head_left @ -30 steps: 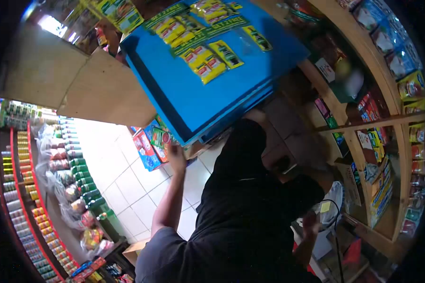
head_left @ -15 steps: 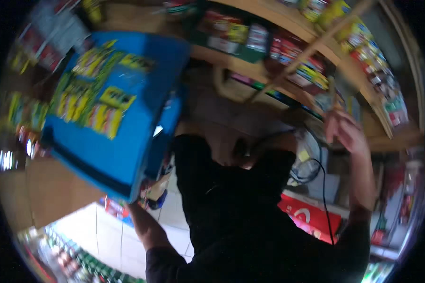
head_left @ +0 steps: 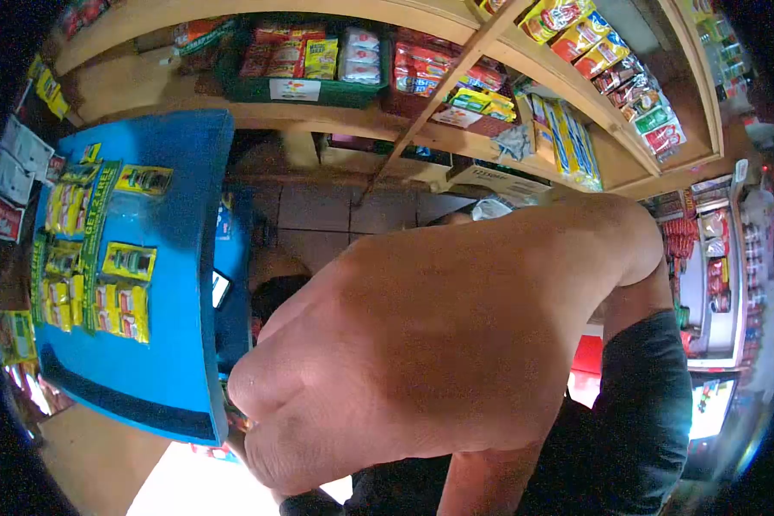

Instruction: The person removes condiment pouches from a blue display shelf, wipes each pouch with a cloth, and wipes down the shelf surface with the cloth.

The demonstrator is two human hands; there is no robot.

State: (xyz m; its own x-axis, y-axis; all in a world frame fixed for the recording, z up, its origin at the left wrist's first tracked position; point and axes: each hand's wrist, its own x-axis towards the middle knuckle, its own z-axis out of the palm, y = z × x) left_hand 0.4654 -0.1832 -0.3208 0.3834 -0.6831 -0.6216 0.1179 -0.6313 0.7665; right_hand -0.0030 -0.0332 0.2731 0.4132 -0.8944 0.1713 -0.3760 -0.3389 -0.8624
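Observation:
My right hand (head_left: pixel 404 344) fills the middle of the head view, very close to the camera, back of the hand toward me. Its fingers are curled over and their tips are hidden, so anything in them is out of sight. Only a sliver of my left hand (head_left: pixel 239 440) shows below, by the lower corner of a blue panel (head_left: pixel 176 344); its fingers are hidden. On the blue panel hang strips of yellow sachets (head_left: pixel 129 261) with green bands reading "GET 2 FREE". A small device with a lit screen (head_left: pixel 220 289) sits beside the panel's right edge.
Wooden shelves (head_left: pixel 335 112) run across the back, holding a green box (head_left: pixel 232 86) of packets and snack packs (head_left: pixel 580 39). At right stands a white-framed rack (head_left: pixel 718 258) of goods. Tiled floor (head_left: pixel 314 206) shows below the shelves. A brown cardboard surface (head_left: pixel 103 456) lies lower left.
My right hand has come from the right side to close in front of the camera, its fingers now curled. The view has shifted, so the blue panel appears farther left.

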